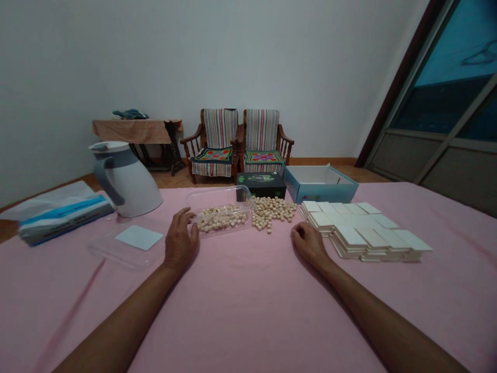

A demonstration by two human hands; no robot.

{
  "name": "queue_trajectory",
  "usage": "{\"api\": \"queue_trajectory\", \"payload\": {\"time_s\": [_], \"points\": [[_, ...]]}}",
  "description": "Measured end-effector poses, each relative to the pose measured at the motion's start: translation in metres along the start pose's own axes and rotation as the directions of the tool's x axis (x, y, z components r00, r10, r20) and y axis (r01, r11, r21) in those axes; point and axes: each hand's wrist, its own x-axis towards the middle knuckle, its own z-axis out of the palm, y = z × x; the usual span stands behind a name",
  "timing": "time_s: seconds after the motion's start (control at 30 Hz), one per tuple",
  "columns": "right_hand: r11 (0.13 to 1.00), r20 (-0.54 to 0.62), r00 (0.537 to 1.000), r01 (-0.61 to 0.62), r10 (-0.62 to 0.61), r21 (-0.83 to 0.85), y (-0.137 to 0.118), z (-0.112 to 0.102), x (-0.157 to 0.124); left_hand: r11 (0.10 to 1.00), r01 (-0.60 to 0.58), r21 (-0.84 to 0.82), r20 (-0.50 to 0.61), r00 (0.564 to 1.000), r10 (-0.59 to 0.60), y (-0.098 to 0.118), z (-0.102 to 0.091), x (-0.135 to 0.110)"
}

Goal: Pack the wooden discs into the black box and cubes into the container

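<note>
My left hand [181, 237] is at the left end of a clear plastic container [223, 192], its thumb and fingers bent around that edge. Inside lie many small pale wooden-looking beads [219, 218]. More of these beads [272, 210] are spread in a loose pile just right of the container. My right hand [308, 241] rests on the table in front of the pile, fingers curled in; whatever they may hold is hidden. Close beside it, to the right, are stacks of thin cream-white square tiles [361, 228].
Behind the beads stand a black box [262, 184] and an open blue box [326, 192]. A clear lid [116, 254] with a white card [140, 237], a white-grey jug [134, 181] and a tissue pack [66, 220] occupy the left of the pink-covered table [240, 311]. Two chairs [219, 134] stand beyond.
</note>
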Motion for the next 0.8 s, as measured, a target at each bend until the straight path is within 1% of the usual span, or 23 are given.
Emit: {"api": "queue_trajectory", "payload": {"time_s": [0.07, 0.17, 0.23, 0.53, 0.67, 0.8], "points": [[0.999, 0.008, 0.999, 0.038, -0.038, -0.008, -0.002, 0.000, -0.003, 1.000, -0.001, 0.001, -0.004, 1.000, 0.001, -0.001, 0.001, 0.000], [0.991, 0.041, 0.991, 0.132, -0.131, -0.029, -0.007, 0.000, -0.011, 1.000, -0.007, 0.000, -0.004, 1.000, 0.007, -0.003, 0.002, 0.000], [0.985, 0.056, 0.985, 0.167, -0.165, -0.036, -0.009, -0.001, -0.016, 1.000, -0.009, -0.001, -0.006, 1.000, 0.009, -0.003, 0.002, 0.000], [0.982, 0.080, 0.982, 0.178, -0.172, -0.070, -0.014, -0.005, -0.018, 1.000, 0.001, 0.008, 0.001, 1.000, -0.001, -0.002, 0.002, 0.000], [0.981, 0.078, 0.981, 0.182, -0.177, -0.070, -0.011, -0.004, -0.018, 1.000, -0.001, 0.004, -0.003, 1.000, 0.001, -0.002, 0.002, 0.001], [0.971, 0.086, 0.974, 0.219, -0.211, -0.097, -0.008, -0.001, -0.017, 1.000, -0.002, -0.005, -0.004, 1.000, 0.002, -0.003, 0.002, 0.000]]}}
